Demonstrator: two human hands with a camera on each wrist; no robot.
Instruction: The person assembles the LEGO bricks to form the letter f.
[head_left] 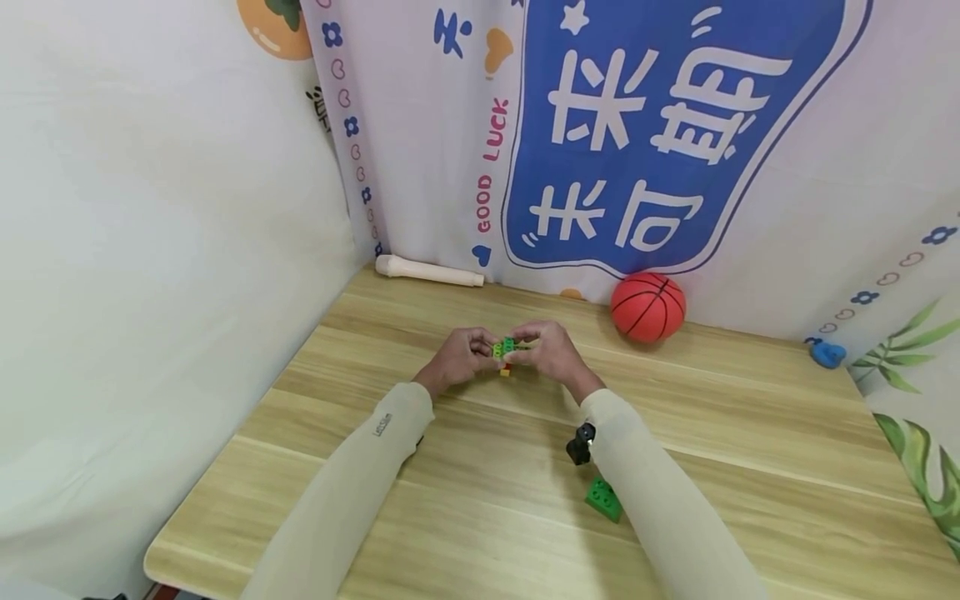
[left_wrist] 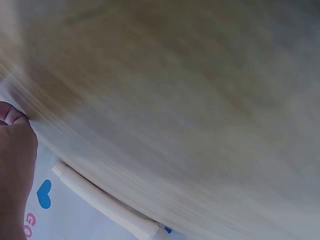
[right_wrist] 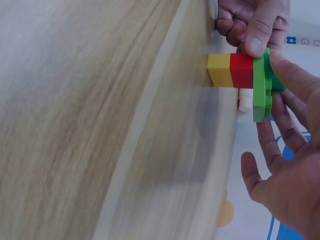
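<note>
A small stack of toy building bricks stands between my two hands near the middle of the table. In the right wrist view, a yellow brick (right_wrist: 219,70) is at its base, then a red brick (right_wrist: 242,70), a flat light green brick (right_wrist: 259,95) with studs, and a dark green brick (right_wrist: 276,83) on top. My left hand (head_left: 460,356) pinches the light green brick, its thumb on the near edge. My right hand (head_left: 551,352) holds the dark green brick with thumb and fingers; its lower fingers are spread. The left wrist view catches only part of the left hand (left_wrist: 17,155).
On the table (head_left: 465,500) near the right forearm lie a green brick (head_left: 603,499) and a small black object (head_left: 580,445). Along the back wall are a pale microphone-shaped stick (head_left: 430,271) and a red ball (head_left: 648,307). A blue object (head_left: 828,354) sits at the far right corner.
</note>
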